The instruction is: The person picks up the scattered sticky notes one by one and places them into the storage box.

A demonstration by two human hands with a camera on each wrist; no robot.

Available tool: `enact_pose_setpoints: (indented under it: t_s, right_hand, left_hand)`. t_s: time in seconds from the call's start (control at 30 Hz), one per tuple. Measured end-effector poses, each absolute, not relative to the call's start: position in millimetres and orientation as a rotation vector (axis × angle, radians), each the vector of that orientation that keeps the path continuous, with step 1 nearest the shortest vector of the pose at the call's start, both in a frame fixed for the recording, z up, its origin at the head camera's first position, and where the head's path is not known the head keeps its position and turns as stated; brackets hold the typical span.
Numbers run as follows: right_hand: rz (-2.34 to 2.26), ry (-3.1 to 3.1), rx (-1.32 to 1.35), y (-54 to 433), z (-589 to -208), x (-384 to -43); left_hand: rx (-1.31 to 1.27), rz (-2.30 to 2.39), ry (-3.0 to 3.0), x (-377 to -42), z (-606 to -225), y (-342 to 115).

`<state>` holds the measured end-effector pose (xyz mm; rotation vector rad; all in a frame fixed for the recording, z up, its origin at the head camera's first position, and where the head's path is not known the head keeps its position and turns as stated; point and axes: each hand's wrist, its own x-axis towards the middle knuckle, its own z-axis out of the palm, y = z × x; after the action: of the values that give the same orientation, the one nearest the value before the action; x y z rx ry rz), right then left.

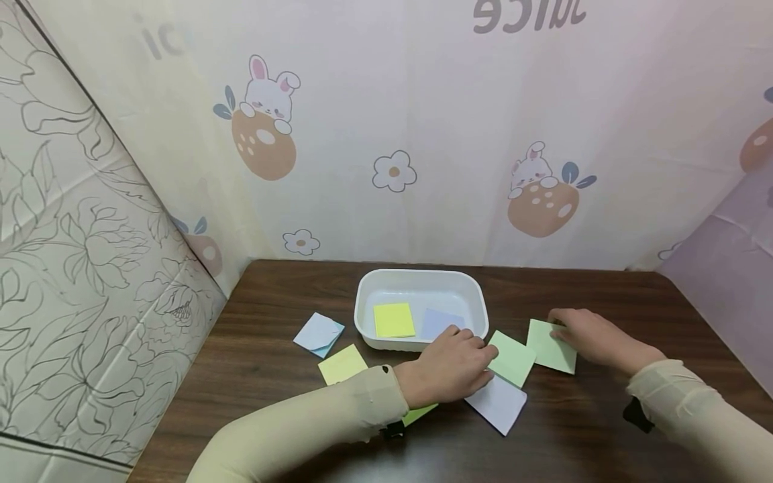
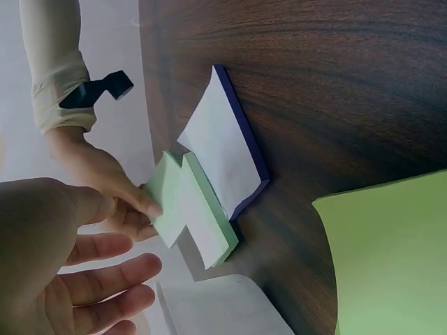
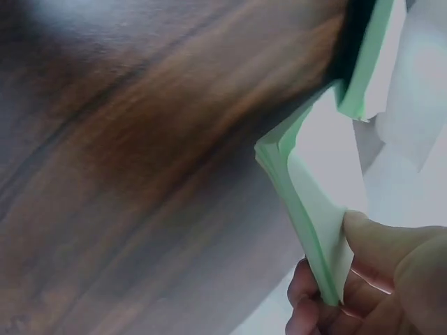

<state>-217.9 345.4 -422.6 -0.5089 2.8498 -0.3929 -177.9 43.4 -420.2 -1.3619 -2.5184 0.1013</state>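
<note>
My right hand (image 1: 588,339) pinches a light green sticky note pad (image 1: 546,349) by its edge, thumb on top and fingers beneath in the right wrist view. Beside it lies a second light green pad (image 1: 513,361), its corner near the held one. A pale lavender pad (image 1: 498,404), with a dark blue side in the left wrist view, lies just in front. My left hand (image 1: 449,365) hovers over the table close to these pads. Its fingers (image 2: 119,283) are loosely bent and hold nothing.
A white plastic box (image 1: 386,344) at the back holds a yellow pad (image 1: 394,320) and a lavender pad (image 1: 441,322). Left of it lie a white-and-blue pad (image 1: 319,333) and a pale yellow pad (image 1: 342,364). A brighter green pad (image 2: 398,258) is partly under my left arm.
</note>
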Motion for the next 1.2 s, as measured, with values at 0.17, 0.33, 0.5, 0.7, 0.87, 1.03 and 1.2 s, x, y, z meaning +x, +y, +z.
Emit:
enact_pose_setpoints:
  t_s: [0.17, 0.33, 0.5, 0.7, 0.87, 1.03, 1.2]
  right_hand:
    - [-0.393, 2.875, -0.534, 341.3, -414.4, -219.5]
    - [-0.397, 2.892, -0.536, 338.7, -405.5, -220.2]
    - [-0.398, 2.891, -0.524, 337.5, -401.4, -219.6]
    - [-0.393, 2.902, -0.537, 335.7, -400.0, -218.7]
    - [-0.411, 2.912, -0.536, 333.1, -397.7, -217.5]
    - [-0.426, 2.931, -0.542, 330.7, -392.5, -215.1]
    - [-0.439, 2.94, -0.544, 328.7, -386.0, -213.4]
  left_hand:
    - [-1.363, 0.107, -2.524, -177.7, -420.4, 44.5]
    - [-1.358, 0.106, -2.519, -178.0, -419.9, 45.0]
    - [-1.355, 0.106, -2.507, -177.9, -420.3, 46.5]
    - [-1.365, 0.106, -2.5, -176.0, -419.5, 49.8]
    - [-1.359, 0.121, -2.502, -175.0, -417.2, 52.8]
    - [-1.351, 0.121, -2.481, -175.9, -417.8, 54.2]
    - [-1.35, 0.112, -2.476, -177.2, -418.5, 55.1]
